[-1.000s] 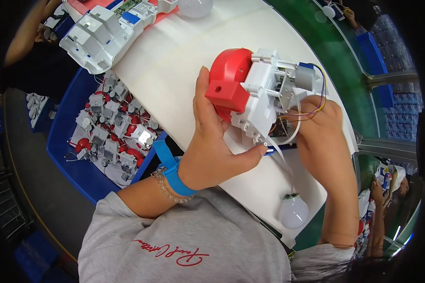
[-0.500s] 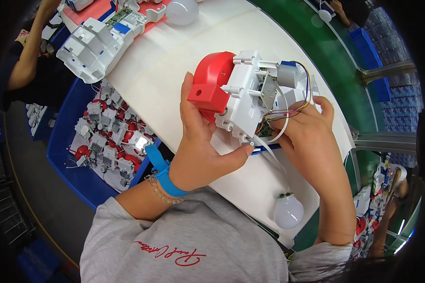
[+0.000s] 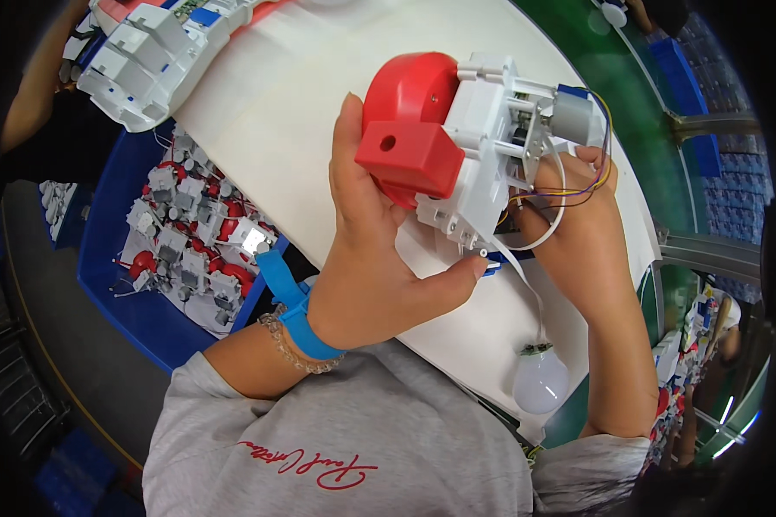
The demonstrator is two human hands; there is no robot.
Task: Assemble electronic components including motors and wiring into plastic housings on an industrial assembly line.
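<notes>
A mechanical assembly with a white plastic body (image 3: pixel 478 116) and a rounded red part (image 3: pixel 409 159) is tilted up above the worktable. My left hand (image 3: pixel 375 258) is closed round its left and lower side, fingers behind the red part and thumb at the lower edge. A grey cylindrical motor (image 3: pixel 575 119) sits on its right side, with thin coloured wires looping down. Behind these wires, my right hand (image 3: pixel 573 207) has bent fingers, partly hidden, against a white piece at the assembly's underside. From a white cable hangs a round white bulb (image 3: pixel 541 383) with a small green board on top.
A white worktable (image 3: pixel 267 112) runs beneath my hands. An open white housing shell (image 3: pixel 142 65) lies at its far left. Left of the table, a blue bin (image 3: pixel 116 276) holds several similar red-and-white assemblies. Another person's arm (image 3: pixel 39 86) shows at the left edge.
My left hand has lifted the assembly up and to the right, turning it slightly. My right hand's fingers have gone further behind it. The bulb has shifted right with the cable.
</notes>
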